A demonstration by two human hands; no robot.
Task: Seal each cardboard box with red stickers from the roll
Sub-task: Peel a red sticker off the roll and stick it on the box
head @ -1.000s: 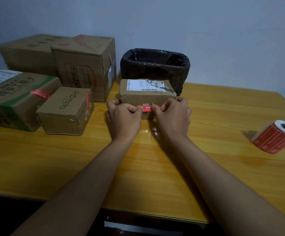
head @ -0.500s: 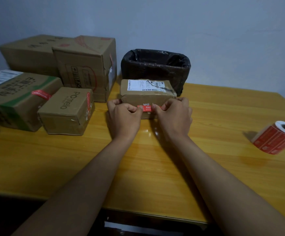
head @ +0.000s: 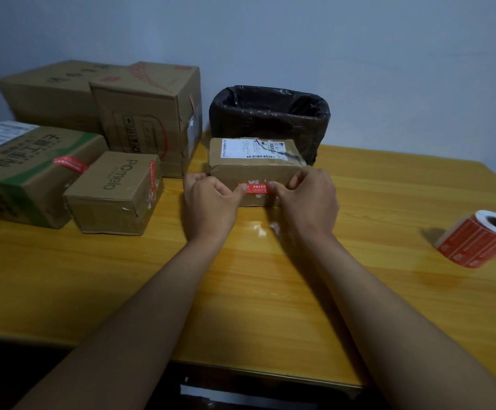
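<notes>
A small cardboard box [head: 255,170] with a white shipping label on top stands mid-table in front of a bin. A red sticker [head: 257,188] lies across its front face. My left hand [head: 208,202] curls round the box's left front corner, thumb pressing the sticker's left end. My right hand [head: 309,199] grips the right side, fingers over the top edge, thumb on the sticker's right end. The roll of red stickers [head: 477,241] lies on its side far to the right, away from both hands.
A bin lined with a black bag [head: 270,113] stands behind the box. Several more cardboard boxes fill the left: a small one with a red sticker [head: 113,193], a green-printed one [head: 25,179], a tall one [head: 149,119]. Bare wooden table [head: 388,291] lies between me and the roll.
Slightly more of the red sticker shows between my thumbs. Both hands stay on the small box, which has not moved.
</notes>
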